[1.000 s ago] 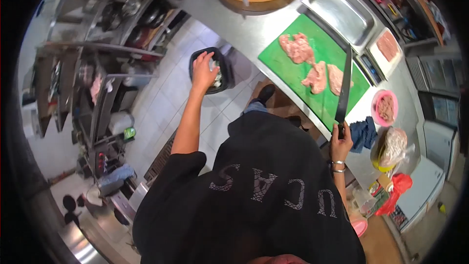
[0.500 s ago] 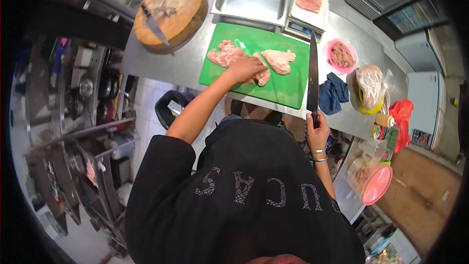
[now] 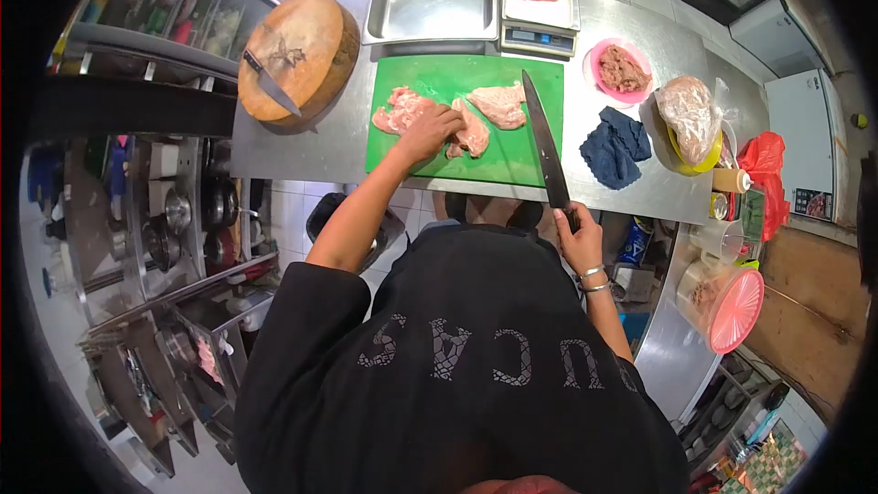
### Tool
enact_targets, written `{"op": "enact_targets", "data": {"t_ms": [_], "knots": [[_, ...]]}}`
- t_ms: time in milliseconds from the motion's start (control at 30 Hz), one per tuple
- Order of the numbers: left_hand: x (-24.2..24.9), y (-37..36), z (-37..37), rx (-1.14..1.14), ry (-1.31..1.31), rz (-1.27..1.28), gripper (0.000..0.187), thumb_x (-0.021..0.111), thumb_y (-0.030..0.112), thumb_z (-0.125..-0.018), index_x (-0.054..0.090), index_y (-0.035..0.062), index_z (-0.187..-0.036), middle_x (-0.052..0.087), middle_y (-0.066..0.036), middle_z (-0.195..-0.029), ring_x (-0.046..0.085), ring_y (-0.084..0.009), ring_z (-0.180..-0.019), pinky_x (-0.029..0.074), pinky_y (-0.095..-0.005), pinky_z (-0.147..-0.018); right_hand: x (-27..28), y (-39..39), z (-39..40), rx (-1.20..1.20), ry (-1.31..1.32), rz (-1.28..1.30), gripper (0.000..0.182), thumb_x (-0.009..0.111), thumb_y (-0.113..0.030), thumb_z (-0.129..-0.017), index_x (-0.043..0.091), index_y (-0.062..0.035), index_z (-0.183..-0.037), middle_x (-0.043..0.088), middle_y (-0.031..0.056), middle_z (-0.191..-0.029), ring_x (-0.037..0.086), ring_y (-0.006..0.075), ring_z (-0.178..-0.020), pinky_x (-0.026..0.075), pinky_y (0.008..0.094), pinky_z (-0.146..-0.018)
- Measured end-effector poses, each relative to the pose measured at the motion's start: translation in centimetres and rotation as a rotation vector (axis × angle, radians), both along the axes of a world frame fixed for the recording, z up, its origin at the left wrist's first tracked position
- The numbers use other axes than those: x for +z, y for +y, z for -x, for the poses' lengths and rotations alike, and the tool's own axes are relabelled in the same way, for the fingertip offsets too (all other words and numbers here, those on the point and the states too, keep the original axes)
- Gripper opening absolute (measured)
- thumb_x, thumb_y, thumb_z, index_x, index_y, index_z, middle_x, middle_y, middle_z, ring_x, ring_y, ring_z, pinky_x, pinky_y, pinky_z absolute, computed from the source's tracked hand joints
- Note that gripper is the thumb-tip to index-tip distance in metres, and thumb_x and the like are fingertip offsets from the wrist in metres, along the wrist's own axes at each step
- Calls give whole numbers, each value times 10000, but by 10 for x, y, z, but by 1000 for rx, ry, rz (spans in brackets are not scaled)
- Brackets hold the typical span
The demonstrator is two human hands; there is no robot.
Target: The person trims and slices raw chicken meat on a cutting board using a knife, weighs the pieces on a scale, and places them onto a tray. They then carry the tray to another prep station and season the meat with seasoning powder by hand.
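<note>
On the green cutting board [image 3: 521, 155] lie pieces of raw chicken. My left hand [image 3: 432, 133] rests over the board with its fingers curled onto the middle chicken piece [image 3: 473, 135]; part of that piece is hidden beneath them. A larger chicken piece [image 3: 398, 112] lies to the left of the fingers, and another chicken piece [image 3: 498, 105] sits to the right. My right hand [image 3: 579, 238] is closed around the handle of a long knife [image 3: 543, 133] at the table's front edge. The blade slants over the board's right side, its tip close to the right piece.
A round wooden block [image 3: 315, 46] with a smaller knife [image 3: 274, 87] stands left. Behind the board are a steel tray [image 3: 375, 14] and a scale [image 3: 540, 39] bearing meat slices. Rightward lie a pink bowl [image 3: 647, 82], a blue cloth [image 3: 613, 148] and bagged meat [image 3: 686, 114].
The long knife has tilted left, so its tip now lies over the board near the right chicken piece. My left hand stays on the middle piece. The whole view has shifted somewhat.
</note>
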State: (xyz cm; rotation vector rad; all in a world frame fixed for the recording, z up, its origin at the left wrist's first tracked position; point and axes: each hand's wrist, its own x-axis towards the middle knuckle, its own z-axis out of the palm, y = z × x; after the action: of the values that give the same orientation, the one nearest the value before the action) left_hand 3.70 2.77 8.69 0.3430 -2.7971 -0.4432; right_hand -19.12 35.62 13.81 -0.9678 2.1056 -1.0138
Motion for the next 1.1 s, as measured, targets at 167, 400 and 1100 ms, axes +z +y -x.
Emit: {"op": "enact_targets", "data": {"t_ms": [167,400,1100], "knots": [[7,-5,4,51,-229,-80,235,620,60,-799,666,78,-1028,654,-68,-1057,594,-291,-1061,450,-419,-920,11,-5,0,-2,11,63,273,713,-302,-935,649,-49,-1015,596,96,-576,552,174,-471,413,342,-484],[48,1,30,68,-206,-192,186,667,72,-802,689,35,-982,666,-177,-959,635,-360,-965,487,-444,-823,15,-4,4,-6,28,31,273,716,-302,-933,650,-51,-1014,616,90,-595,562,180,-486,423,349,-494],[8,41,6,703,-41,-572,273,706,172,-825,707,-71,-949,700,-252,-797,722,-340,-771,542,-442,-681,-36,-46,-8,386,-154,-158,356,597,-374,-980,603,-22,-926,666,132,-685,673,303,-685,501,410,-667]]}}
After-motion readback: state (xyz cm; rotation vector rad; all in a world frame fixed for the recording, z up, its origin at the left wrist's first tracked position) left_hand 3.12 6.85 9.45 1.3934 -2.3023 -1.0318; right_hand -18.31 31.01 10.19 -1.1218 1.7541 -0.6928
